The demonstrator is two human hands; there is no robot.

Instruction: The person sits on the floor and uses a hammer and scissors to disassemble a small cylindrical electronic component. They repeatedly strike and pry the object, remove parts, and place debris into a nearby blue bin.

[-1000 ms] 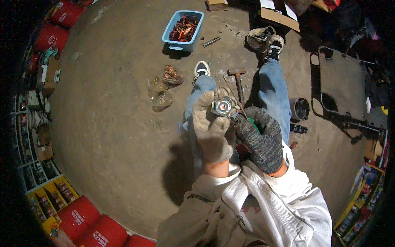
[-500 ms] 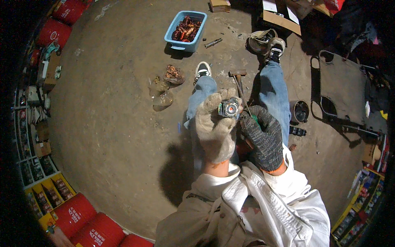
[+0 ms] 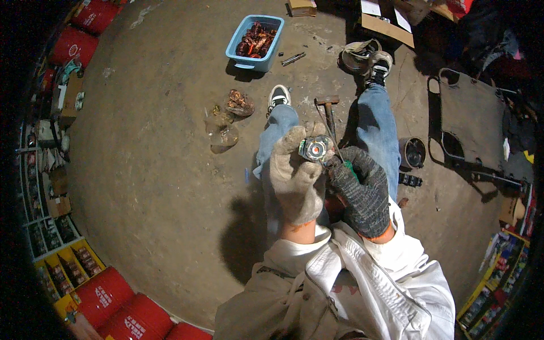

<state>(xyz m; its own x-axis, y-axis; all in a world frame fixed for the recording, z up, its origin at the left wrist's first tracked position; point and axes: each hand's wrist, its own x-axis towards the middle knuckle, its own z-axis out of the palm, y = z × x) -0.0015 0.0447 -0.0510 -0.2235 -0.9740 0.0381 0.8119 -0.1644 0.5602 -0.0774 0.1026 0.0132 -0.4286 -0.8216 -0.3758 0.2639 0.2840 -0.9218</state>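
Observation:
My left hand, in a pale knit glove, is closed around a small round mechanical part. Its ringed end faces up and shows a dark rim, a pale ring and an orange-red centre. In a dark grey glove, my right hand grips a screwdriver by its green handle. The thin shaft points up and to the left, close along the right side of the part; whether the tip touches it I cannot tell. Just beyond both hands a hammer with a rusty head is partly hidden.
A blue tub of coppery scrap stands ahead, with a metal rod beside it. Clear bags of coppery bits lie left of my foot. A folding chair and a round dark container are to the right. Red drums line the left.
The part has turned slightly in my left hand, so its ringed face shows more fully. The screwdriver in my right hand has shifted a little, its shaft now less plain to see.

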